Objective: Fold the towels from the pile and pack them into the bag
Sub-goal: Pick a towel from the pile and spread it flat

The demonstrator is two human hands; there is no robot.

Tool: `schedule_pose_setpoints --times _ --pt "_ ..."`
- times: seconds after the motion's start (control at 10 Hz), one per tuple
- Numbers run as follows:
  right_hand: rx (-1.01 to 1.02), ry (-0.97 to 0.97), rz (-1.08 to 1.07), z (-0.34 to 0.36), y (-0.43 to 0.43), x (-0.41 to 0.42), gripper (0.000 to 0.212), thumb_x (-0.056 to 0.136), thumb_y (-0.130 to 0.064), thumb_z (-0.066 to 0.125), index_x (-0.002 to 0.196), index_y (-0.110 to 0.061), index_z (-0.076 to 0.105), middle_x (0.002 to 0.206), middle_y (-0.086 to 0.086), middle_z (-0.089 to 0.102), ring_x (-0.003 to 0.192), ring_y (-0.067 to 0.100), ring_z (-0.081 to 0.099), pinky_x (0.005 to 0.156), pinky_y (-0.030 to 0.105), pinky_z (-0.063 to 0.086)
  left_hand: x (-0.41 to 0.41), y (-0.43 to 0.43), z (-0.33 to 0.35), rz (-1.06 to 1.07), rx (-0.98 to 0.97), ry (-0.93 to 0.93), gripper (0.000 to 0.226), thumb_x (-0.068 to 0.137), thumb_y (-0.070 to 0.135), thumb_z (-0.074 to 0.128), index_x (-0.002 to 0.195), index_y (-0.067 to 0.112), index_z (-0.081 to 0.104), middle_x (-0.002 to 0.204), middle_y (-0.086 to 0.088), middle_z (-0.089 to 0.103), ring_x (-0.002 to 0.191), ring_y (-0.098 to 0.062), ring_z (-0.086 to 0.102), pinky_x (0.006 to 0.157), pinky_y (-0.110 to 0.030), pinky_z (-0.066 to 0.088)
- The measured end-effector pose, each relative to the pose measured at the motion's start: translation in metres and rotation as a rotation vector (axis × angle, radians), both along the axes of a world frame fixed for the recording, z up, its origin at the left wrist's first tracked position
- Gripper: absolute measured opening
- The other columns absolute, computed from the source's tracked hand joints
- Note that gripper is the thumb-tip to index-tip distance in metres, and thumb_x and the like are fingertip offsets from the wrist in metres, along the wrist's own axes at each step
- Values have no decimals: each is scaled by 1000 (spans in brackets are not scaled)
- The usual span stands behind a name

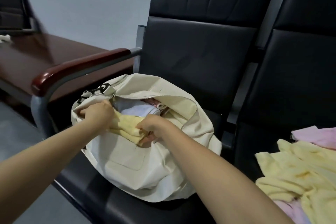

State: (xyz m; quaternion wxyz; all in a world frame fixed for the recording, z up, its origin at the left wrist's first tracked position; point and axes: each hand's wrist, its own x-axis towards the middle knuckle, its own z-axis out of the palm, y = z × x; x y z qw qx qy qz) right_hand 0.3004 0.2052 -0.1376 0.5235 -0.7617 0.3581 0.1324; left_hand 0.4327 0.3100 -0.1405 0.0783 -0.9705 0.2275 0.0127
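Right hand [154, 123] round towel [127, 123], left hand [99, 112] on bag [138, 169]; lettering [94, 91] illegible

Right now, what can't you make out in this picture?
Head view:
1. Bag contents below the top layers: hidden by its flap and the towel.
2. Fingers of the right hand: mostly tucked under the towel.
3. Pile size: cut off by the right and bottom edges.
4. Black print on the bag: creased, blurred, unreadable.
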Motion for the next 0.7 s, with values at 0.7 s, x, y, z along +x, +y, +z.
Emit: schedule_pose_setpoints --times 0.7 --pt "-526 -253 85 -27 24 6 55 91 -27 63 131 -9 30 129 19 46 114 38 51 75 34 35 -44 -10 3 -110 387 203 54 98 35 46 142 4 38 147 -12 37 134 -29 39 107 -35 35"
